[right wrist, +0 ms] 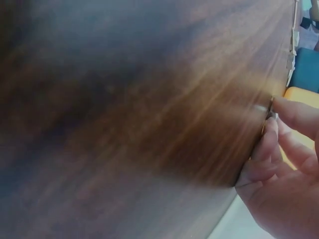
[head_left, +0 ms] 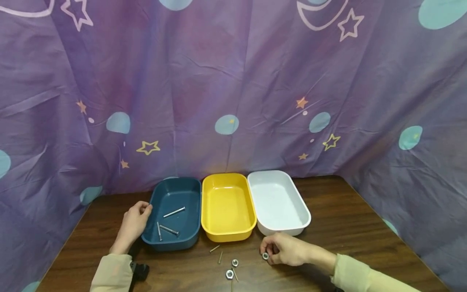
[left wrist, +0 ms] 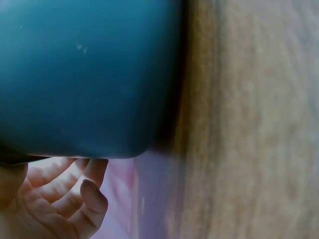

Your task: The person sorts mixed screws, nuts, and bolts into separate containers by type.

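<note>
My right hand (head_left: 286, 249) pinches a hex nut (head_left: 265, 256) between thumb and fingertips, low over the table in front of the white tray (head_left: 306, 221). In the right wrist view the thumb (right wrist: 299, 117) and curled fingers meet at a small dark edge of the nut. At the left, my left hand (head_left: 132, 225) grips the left rim of the dark blue tray (head_left: 166, 246). Its fingers (left wrist: 75, 186) curl beside the tray wall in the left wrist view. Several bolts (head_left: 169, 230) lie inside that tray.
Between the blue and white trays stands a yellow tray (head_left: 230, 237). On the table near the front lie two more nuts, one upper (head_left: 235, 263) and one lower (head_left: 229, 274), and several thin brass-coloured screws (head_left: 215, 248). A purple patterned cloth (head_left: 204, 101) hangs behind the trays.
</note>
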A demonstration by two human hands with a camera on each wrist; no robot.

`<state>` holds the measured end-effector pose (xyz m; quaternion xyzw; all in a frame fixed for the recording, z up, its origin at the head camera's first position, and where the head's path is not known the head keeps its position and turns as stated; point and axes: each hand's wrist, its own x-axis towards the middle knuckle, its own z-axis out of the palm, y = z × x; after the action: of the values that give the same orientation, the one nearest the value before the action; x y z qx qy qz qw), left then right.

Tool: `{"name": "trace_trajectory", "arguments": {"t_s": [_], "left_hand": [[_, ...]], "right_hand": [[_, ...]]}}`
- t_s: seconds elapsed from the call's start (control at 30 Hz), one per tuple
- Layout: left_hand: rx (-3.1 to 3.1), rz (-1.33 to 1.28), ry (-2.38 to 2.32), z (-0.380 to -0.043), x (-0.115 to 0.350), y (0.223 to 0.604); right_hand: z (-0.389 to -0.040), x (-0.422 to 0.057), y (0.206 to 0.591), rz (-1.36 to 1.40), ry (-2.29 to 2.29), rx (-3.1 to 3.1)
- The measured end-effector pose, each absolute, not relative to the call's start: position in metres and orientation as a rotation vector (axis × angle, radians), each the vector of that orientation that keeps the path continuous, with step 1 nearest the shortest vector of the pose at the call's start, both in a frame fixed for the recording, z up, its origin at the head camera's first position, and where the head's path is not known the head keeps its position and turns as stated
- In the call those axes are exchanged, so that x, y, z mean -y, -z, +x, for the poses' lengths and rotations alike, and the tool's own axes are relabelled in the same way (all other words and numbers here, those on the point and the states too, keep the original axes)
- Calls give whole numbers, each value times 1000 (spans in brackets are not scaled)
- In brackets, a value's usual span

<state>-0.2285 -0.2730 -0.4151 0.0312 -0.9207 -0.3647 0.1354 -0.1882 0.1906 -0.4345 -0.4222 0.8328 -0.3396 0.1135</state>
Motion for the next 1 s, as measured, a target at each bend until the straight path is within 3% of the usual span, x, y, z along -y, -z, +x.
{"name": "trace_trajectory", "arguments": {"t_s": [0.4, 1.0], "left_hand": [[2675, 89, 1051, -228, 274, 410], [2666, 78, 1046, -229, 271, 413]], "right_hand": [[-184, -188, 431, -1150, 954, -2490], [-173, -191, 435, -1258, 989, -2562]]}}
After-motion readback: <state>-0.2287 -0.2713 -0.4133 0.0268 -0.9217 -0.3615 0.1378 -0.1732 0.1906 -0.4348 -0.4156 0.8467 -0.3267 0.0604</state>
